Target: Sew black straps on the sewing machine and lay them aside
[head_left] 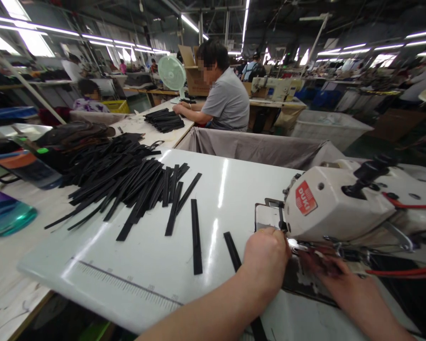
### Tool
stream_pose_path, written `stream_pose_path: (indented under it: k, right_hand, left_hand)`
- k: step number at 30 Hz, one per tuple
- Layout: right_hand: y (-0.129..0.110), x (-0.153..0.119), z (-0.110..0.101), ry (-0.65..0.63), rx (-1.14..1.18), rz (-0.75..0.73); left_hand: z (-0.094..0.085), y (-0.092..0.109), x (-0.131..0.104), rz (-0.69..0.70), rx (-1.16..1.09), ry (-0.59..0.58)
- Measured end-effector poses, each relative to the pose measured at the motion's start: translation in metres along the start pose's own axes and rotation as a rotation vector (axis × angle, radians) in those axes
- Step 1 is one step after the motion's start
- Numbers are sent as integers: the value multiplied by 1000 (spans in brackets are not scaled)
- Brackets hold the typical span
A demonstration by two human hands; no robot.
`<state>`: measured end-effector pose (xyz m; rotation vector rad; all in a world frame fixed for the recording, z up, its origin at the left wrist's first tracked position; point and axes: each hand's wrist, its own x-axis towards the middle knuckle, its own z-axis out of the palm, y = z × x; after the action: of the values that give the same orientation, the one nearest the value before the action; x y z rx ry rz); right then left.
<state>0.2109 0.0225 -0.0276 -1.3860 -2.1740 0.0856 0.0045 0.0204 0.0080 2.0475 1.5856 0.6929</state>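
My left hand (pixel 268 258) is closed in a fist shape at the needle area of a white sewing machine (pixel 330 203); its fingertips and whatever they pinch are hidden from me. Close by on the right, my right hand (pixel 335 279) reaches under the machine head, fingers bent together in shadow, and what they grip cannot be made out. A black fabric strip (pixel 232 247) runs along the tabletop beneath my left wrist. Another single black strip (pixel 196 237) lies farther left. Beyond it spreads a big heap of black strips (pixel 128 177).
The pale table (pixel 128 260) carries a printed ruler scale. At far left are a purple-teal bottle (pixel 9 213) and a clear container with an orange top (pixel 24 168). Across the table a co-worker (pixel 227 94) sits by a green fan (pixel 172 73). A cloth-lined bin (pixel 248 144) borders the far edge.
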Motion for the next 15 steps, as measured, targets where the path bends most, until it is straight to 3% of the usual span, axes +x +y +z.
stream_pose_path:
  k: [3, 8, 12, 15]
  right_hand:
    - [6, 14, 13, -21, -66, -46]
    - [6, 12, 25, 1, -75, 0]
    - [-17, 8, -2, -43, 25, 4]
    - [-41, -7, -35, -192, 294, -42]
  left_hand:
    - [-5, 3, -1, -7, 4, -32]
    - [-4, 1, -1, 53, 110, -8]
    - [-10, 2, -5, 140, 239, 48]
    - [-13, 9, -14, 298, 332, 6]
